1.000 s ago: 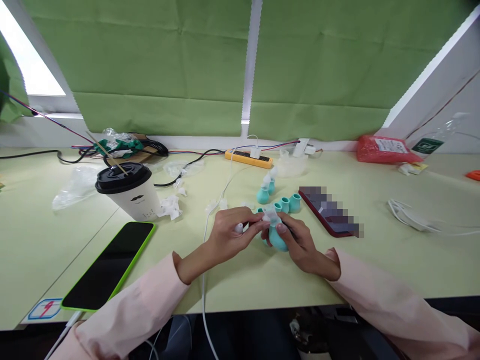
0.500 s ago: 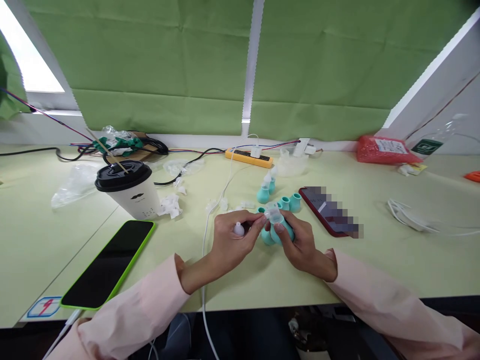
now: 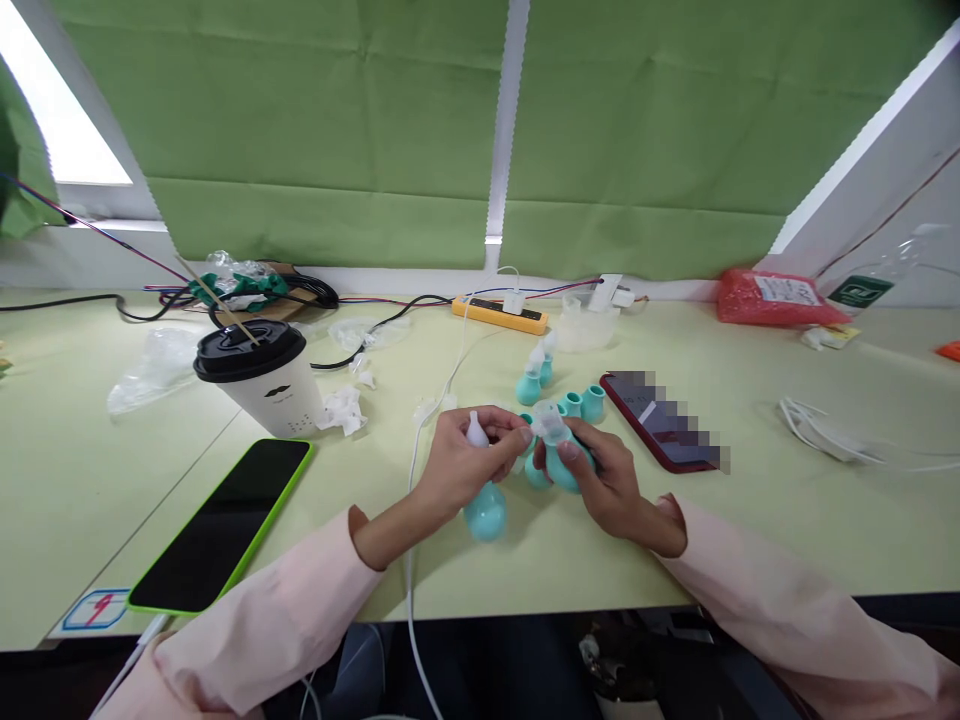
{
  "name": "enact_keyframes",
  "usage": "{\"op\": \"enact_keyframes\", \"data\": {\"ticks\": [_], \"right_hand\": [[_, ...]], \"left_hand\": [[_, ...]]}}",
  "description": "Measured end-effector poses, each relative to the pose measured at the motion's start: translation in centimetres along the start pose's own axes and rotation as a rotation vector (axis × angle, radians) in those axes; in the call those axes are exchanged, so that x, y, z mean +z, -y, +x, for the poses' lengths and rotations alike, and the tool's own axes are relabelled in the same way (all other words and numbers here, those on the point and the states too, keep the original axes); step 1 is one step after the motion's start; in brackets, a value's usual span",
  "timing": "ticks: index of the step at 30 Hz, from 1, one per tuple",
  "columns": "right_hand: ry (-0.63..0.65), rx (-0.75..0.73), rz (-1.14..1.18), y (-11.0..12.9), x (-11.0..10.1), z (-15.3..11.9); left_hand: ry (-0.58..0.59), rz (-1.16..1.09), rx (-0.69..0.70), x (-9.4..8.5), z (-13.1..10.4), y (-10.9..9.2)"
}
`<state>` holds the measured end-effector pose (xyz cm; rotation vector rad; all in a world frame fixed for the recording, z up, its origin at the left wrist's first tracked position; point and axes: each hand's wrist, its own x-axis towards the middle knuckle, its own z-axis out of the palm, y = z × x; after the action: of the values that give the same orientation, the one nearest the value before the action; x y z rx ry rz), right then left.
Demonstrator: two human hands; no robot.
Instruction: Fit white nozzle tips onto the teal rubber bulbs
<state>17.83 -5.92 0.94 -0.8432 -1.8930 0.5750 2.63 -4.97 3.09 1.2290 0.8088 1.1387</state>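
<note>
My left hand (image 3: 469, 455) is closed around a teal squeeze bulb (image 3: 486, 512) with a white nozzle (image 3: 477, 431); the nozzle points up and the bulb shows below the palm. Its thumb and forefinger reach to a clear plastic piece (image 3: 550, 422) at the neck of a second teal squeeze bulb (image 3: 568, 466). My right hand (image 3: 609, 475) wraps round that second bulb, tilted up and left. Whether the left fingertips grip the clear piece is unclear. Behind the hands stand open-necked teal bulbs (image 3: 592, 403) and two white-tipped bulbs (image 3: 528, 387). Another bulb (image 3: 535, 474) is partly hidden between the hands.
A red-cased phone (image 3: 660, 425) lies right, a green-cased phone (image 3: 225, 525) left. A lidded paper cup (image 3: 274, 395) stands by crumpled tissue (image 3: 343, 411). A white cable (image 3: 410, 560) crosses the table beside my left wrist. Behind are a yellow power strip (image 3: 499, 315) and a clear bag (image 3: 585, 325).
My left hand has turned, so the nozzle in it now points up and its teal bulb has come into view below the palm. My right hand still holds its bulb, barely moved.
</note>
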Motion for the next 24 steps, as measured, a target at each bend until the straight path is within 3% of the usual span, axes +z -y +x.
{"op": "enact_keyframes", "data": {"ticks": [4, 6, 8, 12, 16, 20, 22, 24], "right_hand": [[0.057, 0.129, 0.317, -0.2, -0.3, 0.4], [0.021, 0.174, 0.391, -0.5, -0.5, 0.6], [-0.038, 0.163, 0.388, -0.6, -0.8, 0.8], [-0.089, 0.109, 0.234, -0.4, -1.2, 0.8], [-0.118, 0.137, 0.026, -0.1, -1.0, 0.7], [-0.169, 0.065, -0.148, -0.4, -0.5, 0.6], [-0.201, -0.030, -0.238, -0.6, -0.3, 0.5], [-0.198, -0.137, -0.322, -0.7, 0.0, 0.4]], "left_hand": [[0.206, -0.188, -0.155, -1.1, 1.0, -0.2], [0.226, -0.144, -0.146, -1.7, 1.5, -0.3], [0.173, 0.066, -0.075, -2.4, 2.1, -0.4], [-0.017, 0.790, 0.180, -3.2, 3.0, 0.2], [-0.004, 1.209, 0.244, -3.7, 3.8, 1.5], [-0.081, 1.205, 0.261, -3.6, 3.8, 1.6], [-0.151, 1.123, 0.325, -3.3, 3.3, 0.9], [-0.148, 1.036, 0.372, -2.7, 2.5, 0.2]]}}
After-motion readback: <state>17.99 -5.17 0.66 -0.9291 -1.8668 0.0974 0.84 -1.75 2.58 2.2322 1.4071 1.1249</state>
